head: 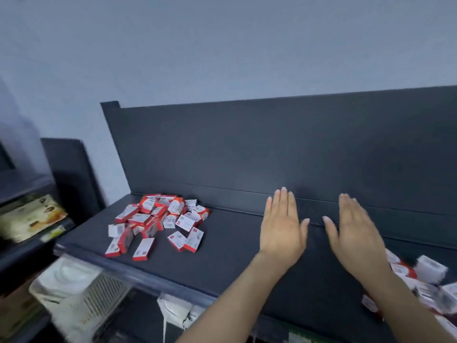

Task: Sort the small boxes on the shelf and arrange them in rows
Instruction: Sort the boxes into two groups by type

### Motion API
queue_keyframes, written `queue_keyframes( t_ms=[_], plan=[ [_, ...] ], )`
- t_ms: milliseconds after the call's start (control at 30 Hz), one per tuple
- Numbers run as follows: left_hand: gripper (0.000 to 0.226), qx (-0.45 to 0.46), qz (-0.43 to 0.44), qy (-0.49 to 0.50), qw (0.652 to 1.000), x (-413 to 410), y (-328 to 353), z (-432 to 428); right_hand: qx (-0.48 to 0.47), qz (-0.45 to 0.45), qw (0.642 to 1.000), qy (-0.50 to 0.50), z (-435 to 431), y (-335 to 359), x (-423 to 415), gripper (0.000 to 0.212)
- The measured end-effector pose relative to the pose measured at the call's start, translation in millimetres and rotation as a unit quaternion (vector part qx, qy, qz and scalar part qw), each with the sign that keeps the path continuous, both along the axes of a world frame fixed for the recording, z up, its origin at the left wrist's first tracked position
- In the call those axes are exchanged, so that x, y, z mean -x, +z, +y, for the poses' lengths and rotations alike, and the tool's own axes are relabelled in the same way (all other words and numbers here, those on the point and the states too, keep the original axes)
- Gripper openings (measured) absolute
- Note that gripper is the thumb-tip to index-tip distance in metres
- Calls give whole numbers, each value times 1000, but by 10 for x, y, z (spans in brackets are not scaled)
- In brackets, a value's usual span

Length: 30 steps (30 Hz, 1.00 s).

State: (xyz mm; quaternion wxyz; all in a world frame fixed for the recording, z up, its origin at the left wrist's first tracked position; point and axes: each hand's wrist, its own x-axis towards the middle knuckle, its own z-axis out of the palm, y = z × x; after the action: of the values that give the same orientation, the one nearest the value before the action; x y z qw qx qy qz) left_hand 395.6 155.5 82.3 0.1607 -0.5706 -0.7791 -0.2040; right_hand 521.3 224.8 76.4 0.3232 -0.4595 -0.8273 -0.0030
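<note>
A loose heap of small red-and-white boxes [158, 222] lies jumbled at the left end of the dark shelf [235, 258]. A second cluster of the same boxes [425, 280] sits at the shelf's right end, partly behind my right forearm. My left hand [282, 226] and my right hand [356, 236] hover side by side over the bare middle of the shelf, palms down, fingers straight. Neither hand holds or touches a box.
A dark back panel [272, 149] rises behind the shelf. To the left stands another shelf unit with a pale printed carton [29, 219]. Below the shelf's front edge are a white ribbed basket [81, 293] and white bags [178, 310].
</note>
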Motion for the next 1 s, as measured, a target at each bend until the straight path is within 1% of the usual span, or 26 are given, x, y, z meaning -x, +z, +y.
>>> queue_keyframes(
  t_ms=[67, 100, 200, 267, 433, 500, 667, 800, 1000],
  plan=[
    [73, 22, -15, 8, 1000, 246, 22, -103, -4, -3, 1000, 30, -57, 31, 268, 64],
    [75, 34, -19, 11, 999, 365, 30, -152, -9, -4, 999, 41, -89, 47, 401, 62],
    [70, 29, -17, 60, 998, 777, -7, -254, -3, -5, 997, 75, -193, 30, 824, 60],
    [66, 47, -38, 52, 997, 1063, -62, -336, 3, -14, 996, 88, -277, 10, 1139, 60],
    [62, 16, -57, 63, 996, 1995, -170, -614, 31, -45, 991, 122, -502, -61, 2098, 62],
    [65, 35, -57, 55, 996, 2447, -158, -742, 42, -51, 989, 135, -593, -85, 2533, 63],
    [67, 63, -71, 100, 990, 3438, -187, -974, 79, -80, 981, 156, -766, -113, 3455, 66],
    [67, 96, -80, 133, 983, 3982, -230, -1089, 101, -103, 977, 159, -816, -168, 3953, 65],
    [72, 145, -101, 163, 971, 4483, -351, -1105, 136, -152, 964, 168, -786, -304, 4375, 68]
  ],
)
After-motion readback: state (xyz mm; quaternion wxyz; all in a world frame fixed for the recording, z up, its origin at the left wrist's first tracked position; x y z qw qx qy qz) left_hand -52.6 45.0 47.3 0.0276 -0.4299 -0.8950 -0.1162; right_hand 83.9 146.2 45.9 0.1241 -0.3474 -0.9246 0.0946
